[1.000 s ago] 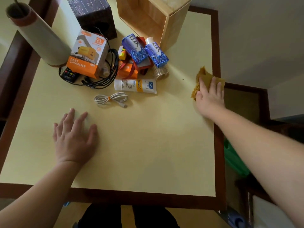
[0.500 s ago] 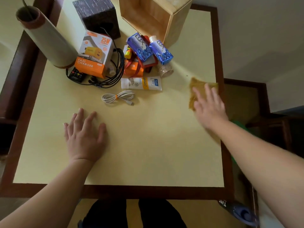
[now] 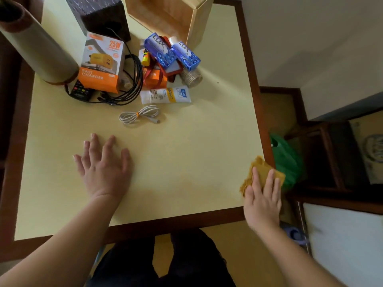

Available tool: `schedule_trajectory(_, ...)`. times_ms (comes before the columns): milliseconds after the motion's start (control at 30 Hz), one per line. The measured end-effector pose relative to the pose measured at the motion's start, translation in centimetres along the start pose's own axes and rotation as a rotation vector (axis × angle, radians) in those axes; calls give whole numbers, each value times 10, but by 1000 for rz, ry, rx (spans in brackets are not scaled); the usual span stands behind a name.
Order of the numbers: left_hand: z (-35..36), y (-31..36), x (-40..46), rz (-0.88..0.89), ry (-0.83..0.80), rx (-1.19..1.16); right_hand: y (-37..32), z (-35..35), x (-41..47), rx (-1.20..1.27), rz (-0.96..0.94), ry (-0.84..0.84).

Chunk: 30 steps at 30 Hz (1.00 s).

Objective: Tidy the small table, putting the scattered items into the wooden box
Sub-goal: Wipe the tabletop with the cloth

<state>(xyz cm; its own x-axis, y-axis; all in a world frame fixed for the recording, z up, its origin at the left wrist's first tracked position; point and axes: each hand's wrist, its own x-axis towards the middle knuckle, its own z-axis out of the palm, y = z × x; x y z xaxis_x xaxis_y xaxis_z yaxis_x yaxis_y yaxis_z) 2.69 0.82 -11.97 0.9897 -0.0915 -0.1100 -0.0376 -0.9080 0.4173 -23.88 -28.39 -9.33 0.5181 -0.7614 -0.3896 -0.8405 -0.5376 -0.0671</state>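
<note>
The wooden box (image 3: 196, 21) lies open at the far edge of the yellow table (image 3: 186, 154). In front of it lie an orange charger box (image 3: 102, 63), two blue soap boxes (image 3: 172, 52), a white tube (image 3: 165, 95), black cables (image 3: 132, 79), a remote (image 3: 80, 92) and a coiled white cable (image 3: 139, 116). My left hand (image 3: 103, 166) rests flat on the table, fingers spread, holding nothing. My right hand (image 3: 263, 199) presses flat on a yellow cloth (image 3: 260, 168) at the table's near right edge.
A tall beige cylinder (image 3: 39, 48) and a dark box (image 3: 101, 15) stand at the far left. A metal cup (image 3: 191, 77) lies by the soap boxes. A green bag (image 3: 288, 160) sits on the floor beside the table's right edge.
My right hand has slid the yellow cloth along the right edge from the far side toward the near corner. The left hand stayed flat in place.
</note>
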Motion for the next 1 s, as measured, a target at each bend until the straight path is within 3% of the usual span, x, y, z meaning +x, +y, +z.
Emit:
schedule_trajectory(67,-3,-3,2,9,-30,-23,-14,-15,50,-19,-18,32)
schedule_trajectory(167,-11,-16,4,78,-74,-97,-56,-40,113,12,104,-17)
schedule_trajectory(267,-29,-42,-3,183,-96,-116,-114,-27,102,40,149,24)
schedule_trajectory(333,-43,-66,-12,194,-116,-87,-157,-7,63,8,-60,58)
schedule_trajectory(433,-55,-107,-24,195,-140,-28,-203,21,-2,-162,-768,-86)
schedule_trajectory(500,-61,-127,-29,208,-154,-3,-204,25,-8,-241,-1065,-131)
schedule_trajectory(533,-63,-135,-30,232,-161,7,-201,28,-1,-221,-1030,-62)
schedule_trajectory(567,-66,-140,-31,255,-166,14,-198,29,7,-168,-871,30)
schedule_trajectory(633,-72,-148,-34,281,-164,24,-203,27,15,2,-351,170)
schedule_trajectory(700,-75,-155,-40,288,-142,25,-227,32,4,88,-46,161)
schedule_trajectory(767,-74,-161,-45,290,-139,28,-259,44,-25,54,-130,169)
schedule_trajectory(900,-76,-166,-50,286,-152,-4,-321,71,-79,-135,-745,-11)
schedule_trajectory(1000,-87,-166,-49,305,-168,-26,-384,65,-58,-171,-898,-73)
